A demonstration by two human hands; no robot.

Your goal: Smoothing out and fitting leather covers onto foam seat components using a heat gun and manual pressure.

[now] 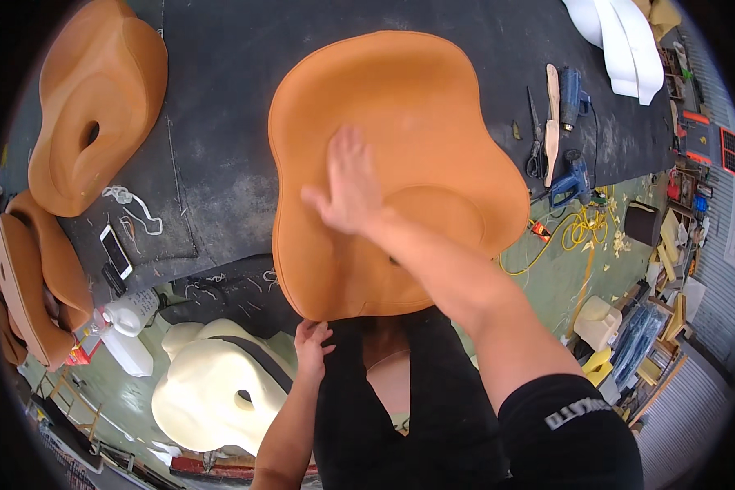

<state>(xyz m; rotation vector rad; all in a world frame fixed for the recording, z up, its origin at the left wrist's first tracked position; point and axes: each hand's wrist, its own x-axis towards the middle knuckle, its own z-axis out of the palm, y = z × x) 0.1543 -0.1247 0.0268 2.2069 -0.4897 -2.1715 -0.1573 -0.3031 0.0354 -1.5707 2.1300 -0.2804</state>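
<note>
A large tan seat shell [420,163] with a stitched rim lies over the middle of the near edge of the dark work surface [212,147], its near end overhanging toward the person's black-clad legs [347,408]. The right hand [351,184] is spread flat on it, slightly blurred, palm down and grasping nothing; the shell lies directly beneath that palm, with most of its width stretching off to the hand's right. The left hand [311,343] is at the shell's near left corner, so the shell extends forward and rightward from it. Its fingers are loosely bent by the rim, though from this angle I cannot tell whether they grip it or only touch it.

Along the surface's left edge lies a second tan shell [126,73] with an oval hole; a white phone [116,251] is near the near left corner. Toward the right edge are black scissors [534,135] and a blue heat gun [572,98]. White curved pieces [621,41] lie at the far right corner. Below the near edge, left of the legs, sits a cream moulded form [208,392].
</note>
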